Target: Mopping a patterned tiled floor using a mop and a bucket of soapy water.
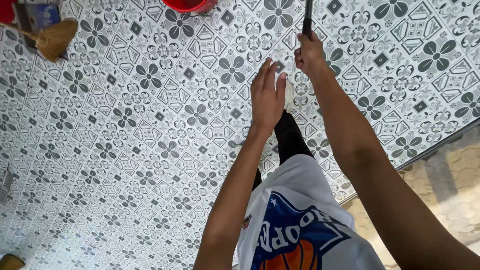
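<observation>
My right hand point(310, 54) is closed around a dark, thin handle point(307, 17) that runs up out of the top of the view. My left hand point(267, 95) is held out flat just left of it, fingers together and extended, holding nothing. Below the hands I see my own leg in black leggings point(289, 137), a white shoe point(289, 94) and a white shirt with a blue and orange print point(300, 225). The lower end of the handle is out of view.
The floor is patterned grey and white tile point(140, 125). A red bucket point(190, 5) stands at the top edge. A straw broom point(52, 37) lies at the top left beside a dark object. A rough stone strip point(440, 185) borders the tiles at the right.
</observation>
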